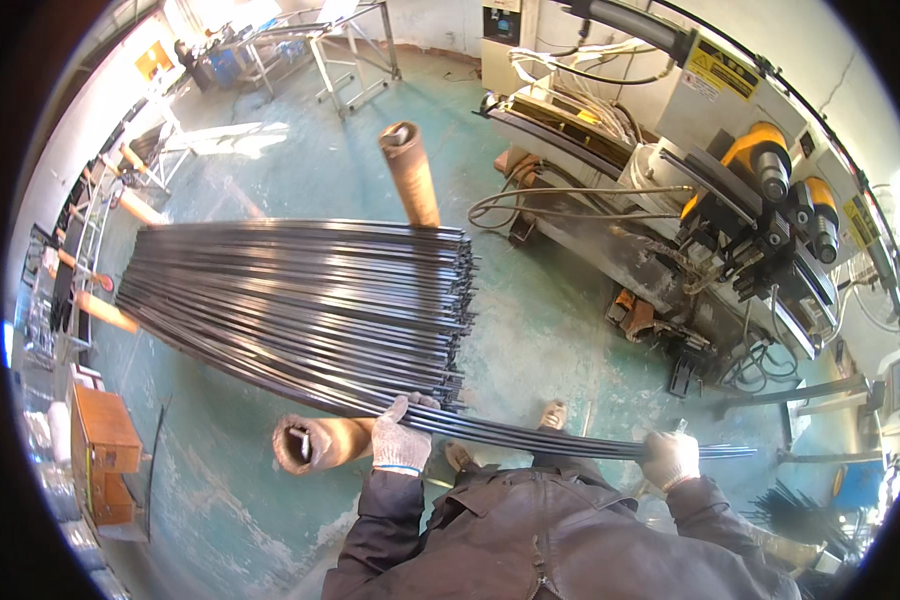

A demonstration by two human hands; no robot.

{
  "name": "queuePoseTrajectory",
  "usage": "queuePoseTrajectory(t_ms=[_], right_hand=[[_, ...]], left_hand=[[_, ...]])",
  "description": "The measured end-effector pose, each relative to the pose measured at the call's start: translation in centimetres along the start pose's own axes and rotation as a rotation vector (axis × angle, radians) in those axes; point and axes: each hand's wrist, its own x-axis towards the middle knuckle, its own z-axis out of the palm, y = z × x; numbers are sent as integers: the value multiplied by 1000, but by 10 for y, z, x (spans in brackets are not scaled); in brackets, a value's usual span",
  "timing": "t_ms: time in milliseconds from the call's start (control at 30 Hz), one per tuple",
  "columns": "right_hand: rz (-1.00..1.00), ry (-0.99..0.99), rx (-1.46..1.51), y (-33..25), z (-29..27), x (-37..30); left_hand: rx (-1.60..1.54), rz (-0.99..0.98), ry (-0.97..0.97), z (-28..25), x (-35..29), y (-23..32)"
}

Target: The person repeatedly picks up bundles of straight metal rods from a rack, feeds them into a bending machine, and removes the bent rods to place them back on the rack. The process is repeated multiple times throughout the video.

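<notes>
Several long, thin, dark metal bars run across the front of my body in a narrow bundle. My left hand, in a pale knit glove, is closed around them beside the near edge of the large stack. Further right, my right hand, also gloved, grips the same bars close to their right ends, which stick out past it. The big stack of similar dark bars lies to the left, its right ends uneven. I cannot tell whether the bars are hollow.
Brown cardboard-like tubes stand on both sides of the stack, one beyond it and one near my left arm. A machine with yellow-and-black motors and loose cables fills the right. A wooden cabinet stands left; a metal frame table is far back.
</notes>
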Motion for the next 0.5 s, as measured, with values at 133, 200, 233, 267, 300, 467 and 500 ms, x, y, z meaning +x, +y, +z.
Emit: queuePoseTrajectory(t_ms=[133, 200, 233, 267, 300, 467, 500], right_hand=[[79, 47, -35, 94, 11, 7], [121, 192, 22, 163, 16, 3], [198, 294, 9, 199, 21, 2], [272, 383, -2, 234, 27, 1], [319, 458, 1, 269, 32, -3], [1152, 757, 67, 353, 54, -10], [1248, 1045, 531, 347, 53, 1]], left_hand=[[65, -130, -43, 77, -28, -53], [101, -88, -206, 126, -39, -79], [138, -67, -334, 151, -44, -80], [206, 34, -412, 181, -43, -76], [214, 71, -593, 215, -38, -66], [351, 172, -669, 330, -51, -85], [366, 154, -693, 344, -52, -105]])
